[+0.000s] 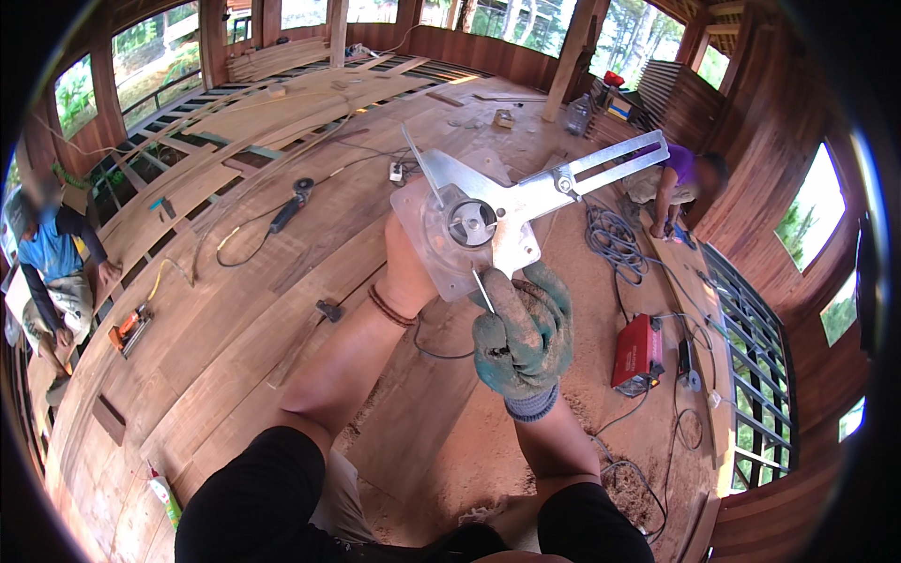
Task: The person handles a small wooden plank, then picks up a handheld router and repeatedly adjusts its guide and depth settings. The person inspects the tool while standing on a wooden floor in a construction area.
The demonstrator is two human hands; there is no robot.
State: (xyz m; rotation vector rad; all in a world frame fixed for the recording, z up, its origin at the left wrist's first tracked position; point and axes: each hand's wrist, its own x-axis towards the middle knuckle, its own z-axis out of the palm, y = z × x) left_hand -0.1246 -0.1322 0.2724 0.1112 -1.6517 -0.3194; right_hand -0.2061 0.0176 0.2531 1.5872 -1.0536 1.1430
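Note:
In front of me I hold up a router base [488, 220] with a transparent square plate, a round central opening and a long slotted metal arm reaching to the upper right. My bare left hand [408, 267] grips the plate from its left side and behind, its fingers mostly hidden. A grey-green, dusty work glove covers my right hand [526, 333], whose fingers are curled in just below the plate. A thin silver rod [483, 291] sticks up at the gloved fingertips; it seems pinched there, though whether it joins the base I cannot tell.
Wooden boards make up the floor, with open joists [758, 375] at right. A red machine [638, 352], coiled cable [615, 244], angle grinder [293, 205] and orange power tool [127, 328] lie around. One person [56, 253] sits left, another [668, 178] crouches right.

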